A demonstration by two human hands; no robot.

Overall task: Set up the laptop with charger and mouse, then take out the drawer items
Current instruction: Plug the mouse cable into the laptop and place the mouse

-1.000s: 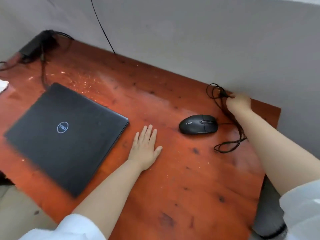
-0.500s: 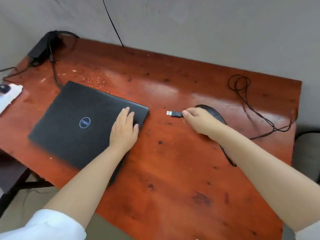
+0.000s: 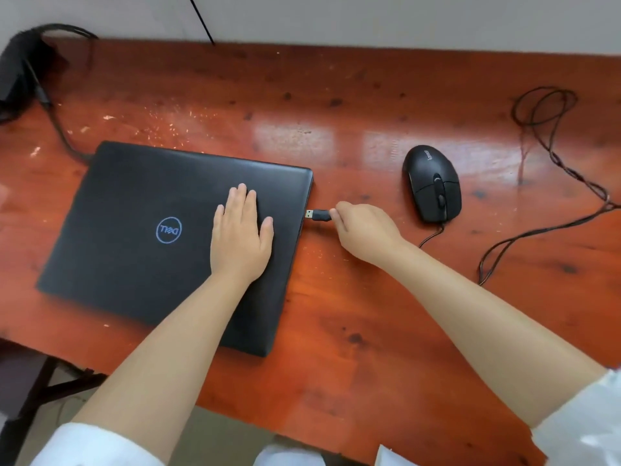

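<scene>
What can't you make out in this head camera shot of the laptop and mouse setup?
- USB port on the laptop: its side edge faces away, hidden.
- Charger brick: cut off by the left edge, blurred.
- Cable behind the right hand: covered by the forearm.
- Drawer: not in view.

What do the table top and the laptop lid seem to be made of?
Table top: apparently wood with a glossy reddish varnish; dark knots and bright reflections show, and pale scratches mark it. Laptop lid: matte black, probably plastic, though coated metal is possible; it gives no sharp reflection.
</scene>
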